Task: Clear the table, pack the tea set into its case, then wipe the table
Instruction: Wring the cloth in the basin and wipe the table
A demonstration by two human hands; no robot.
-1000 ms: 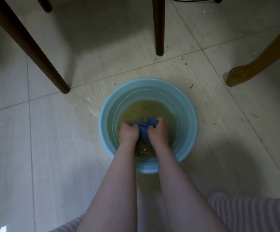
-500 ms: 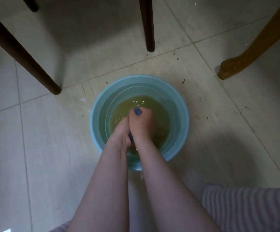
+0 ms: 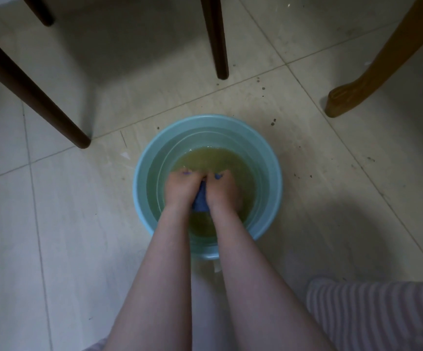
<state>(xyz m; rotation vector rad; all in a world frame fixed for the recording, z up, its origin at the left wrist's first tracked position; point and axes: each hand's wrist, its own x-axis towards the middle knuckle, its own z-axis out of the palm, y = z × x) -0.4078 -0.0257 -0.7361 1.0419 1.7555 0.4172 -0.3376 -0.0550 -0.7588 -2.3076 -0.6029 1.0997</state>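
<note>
A light blue plastic basin (image 3: 144,158) stands on the tiled floor, holding yellowish water. Both my hands are down in the water. My left hand (image 3: 181,187) and my right hand (image 3: 221,190) are side by side, each closed on a blue cloth (image 3: 200,201). Most of the cloth is hidden; a bunched part shows between my wrists and small tips poke out near my fingers. The tea set, its case and the table top are out of sight.
Dark wooden legs (image 3: 35,97) (image 3: 216,39) stand behind the basin at left and centre. A lighter curved wooden leg (image 3: 362,82) is at the right. Dark specks lie on the floor tiles. My striped trouser leg (image 3: 377,310) is at lower right.
My hands, pressed together over the cloth half a second ago, have come apart to lie side by side again, still gripping it in the water.
</note>
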